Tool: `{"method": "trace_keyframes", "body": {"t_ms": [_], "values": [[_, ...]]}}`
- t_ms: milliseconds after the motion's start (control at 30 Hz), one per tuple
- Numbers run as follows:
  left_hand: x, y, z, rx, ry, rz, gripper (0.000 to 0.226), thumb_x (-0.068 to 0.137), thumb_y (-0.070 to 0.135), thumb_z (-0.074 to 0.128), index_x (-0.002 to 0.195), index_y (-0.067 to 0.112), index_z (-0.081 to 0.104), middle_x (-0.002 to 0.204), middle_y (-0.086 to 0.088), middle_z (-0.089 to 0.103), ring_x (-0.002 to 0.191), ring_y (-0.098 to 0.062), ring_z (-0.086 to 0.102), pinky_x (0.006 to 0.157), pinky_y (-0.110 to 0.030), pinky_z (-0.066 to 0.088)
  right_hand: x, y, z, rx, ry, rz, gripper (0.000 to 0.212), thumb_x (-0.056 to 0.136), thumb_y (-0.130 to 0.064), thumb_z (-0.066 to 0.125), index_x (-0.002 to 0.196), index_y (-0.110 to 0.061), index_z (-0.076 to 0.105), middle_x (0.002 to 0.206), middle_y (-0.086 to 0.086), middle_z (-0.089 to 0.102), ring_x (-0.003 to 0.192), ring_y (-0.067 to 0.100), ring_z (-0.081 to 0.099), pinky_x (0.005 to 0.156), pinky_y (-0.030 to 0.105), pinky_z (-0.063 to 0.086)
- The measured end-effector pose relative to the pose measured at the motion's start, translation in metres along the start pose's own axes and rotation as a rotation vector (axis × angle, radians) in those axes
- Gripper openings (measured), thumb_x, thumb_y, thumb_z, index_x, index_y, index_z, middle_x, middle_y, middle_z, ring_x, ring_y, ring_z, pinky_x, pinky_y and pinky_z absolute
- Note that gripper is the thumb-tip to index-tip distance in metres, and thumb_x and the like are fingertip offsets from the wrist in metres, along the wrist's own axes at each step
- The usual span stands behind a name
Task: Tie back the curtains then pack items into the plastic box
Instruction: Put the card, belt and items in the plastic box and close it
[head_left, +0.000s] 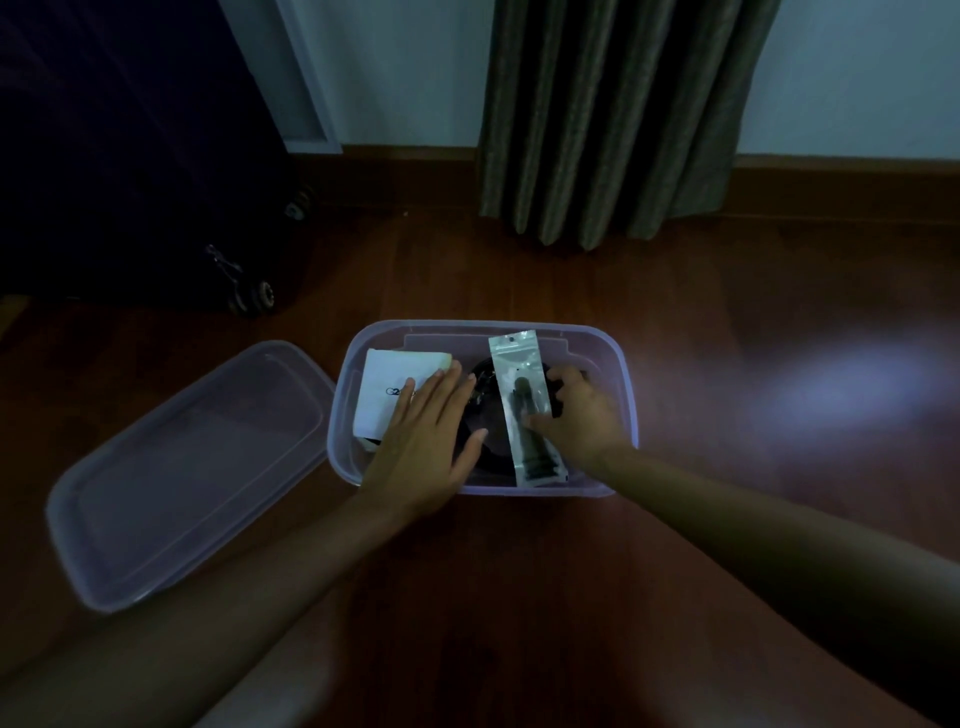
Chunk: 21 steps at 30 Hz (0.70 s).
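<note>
A clear plastic box (626, 384) stands open on the wooden floor in front of me. Inside it lie a white card box (384, 387) at the left, a dark round item (485, 415) in the middle and a long clear pouch (522, 400) with a black part inside. My left hand (423, 441) lies flat with straight fingers on the white box and the dark item. My right hand (582, 415) pinches the pouch's right edge, thumb on its front. The gathered curtain (618, 119) hangs against the far wall.
The box's clear lid (192, 467) lies flat on the floor to the left. A dark wheeled suitcase (135, 156) stands at the back left. Bare wooden floor (779, 322) stretches to the right, with a bright glare patch on it.
</note>
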<state>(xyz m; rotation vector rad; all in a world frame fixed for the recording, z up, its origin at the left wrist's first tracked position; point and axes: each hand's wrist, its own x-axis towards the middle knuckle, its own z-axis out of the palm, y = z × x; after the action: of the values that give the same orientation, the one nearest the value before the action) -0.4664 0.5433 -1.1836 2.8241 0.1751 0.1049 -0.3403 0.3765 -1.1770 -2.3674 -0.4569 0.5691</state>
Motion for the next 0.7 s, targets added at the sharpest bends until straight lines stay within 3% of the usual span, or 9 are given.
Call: {"method": "trace_keyframes", "body": {"t_ms": [133, 200, 433, 567, 700], "values": [[0.0, 0.0, 0.001, 0.008, 0.01, 0.002, 0.067, 0.095, 0.054, 0.021, 0.152, 0.016, 0.019, 0.16, -0.005, 0.014, 0.147, -0.014, 0.008, 0.12, -0.036, -0.006, 0.003, 0.006, -0.005, -0.06, -0.02, -0.054, 0.056, 0.079, -0.025, 0.078, 0.126, -0.015, 0.049, 0.128, 0.01, 0.051, 0.106, 0.024, 0.056, 0.083, 0.027, 0.045], [0.0, 0.0, 0.001, 0.006, 0.007, -0.004, 0.067, 0.096, 0.053, 0.022, 0.152, 0.017, 0.018, 0.16, -0.004, 0.013, 0.148, -0.014, 0.007, 0.12, -0.035, -0.007, 0.001, 0.006, -0.006, -0.095, -0.019, -0.075, 0.056, 0.08, -0.031, 0.076, 0.126, -0.017, 0.049, 0.13, 0.009, 0.049, 0.109, 0.024, 0.054, 0.087, 0.033, 0.049], [-0.009, -0.019, -0.033, -0.023, 0.132, -0.032, 0.063, 0.096, 0.049, 0.027, 0.149, 0.014, 0.026, 0.159, -0.007, 0.018, 0.146, -0.018, 0.014, 0.119, -0.039, -0.002, 0.006, -0.034, -0.02, -0.226, 0.116, -0.287, 0.058, 0.085, -0.039, 0.069, 0.133, -0.014, 0.048, 0.129, 0.012, 0.048, 0.117, 0.031, 0.047, 0.093, 0.039, 0.042], [-0.023, -0.065, -0.069, 0.004, 0.237, -0.294, 0.062, 0.096, 0.049, 0.028, 0.149, 0.016, 0.026, 0.159, -0.007, 0.016, 0.147, -0.022, 0.014, 0.118, -0.042, 0.003, 0.01, -0.1, 0.0, -0.228, 0.165, -0.488, 0.051, 0.093, -0.035, 0.062, 0.135, -0.013, 0.046, 0.134, 0.013, 0.043, 0.12, 0.031, 0.043, 0.094, 0.044, 0.045], [-0.063, -0.12, -0.098, 0.041, 0.284, -0.514, 0.061, 0.097, 0.044, 0.034, 0.149, 0.015, 0.025, 0.16, -0.008, 0.013, 0.146, -0.026, 0.015, 0.118, -0.044, 0.003, 0.017, -0.176, 0.055, -0.146, 0.039, -0.633, 0.05, 0.093, -0.036, 0.062, 0.135, -0.014, 0.045, 0.136, 0.012, 0.042, 0.12, 0.031, 0.044, 0.095, 0.04, 0.043]]}}
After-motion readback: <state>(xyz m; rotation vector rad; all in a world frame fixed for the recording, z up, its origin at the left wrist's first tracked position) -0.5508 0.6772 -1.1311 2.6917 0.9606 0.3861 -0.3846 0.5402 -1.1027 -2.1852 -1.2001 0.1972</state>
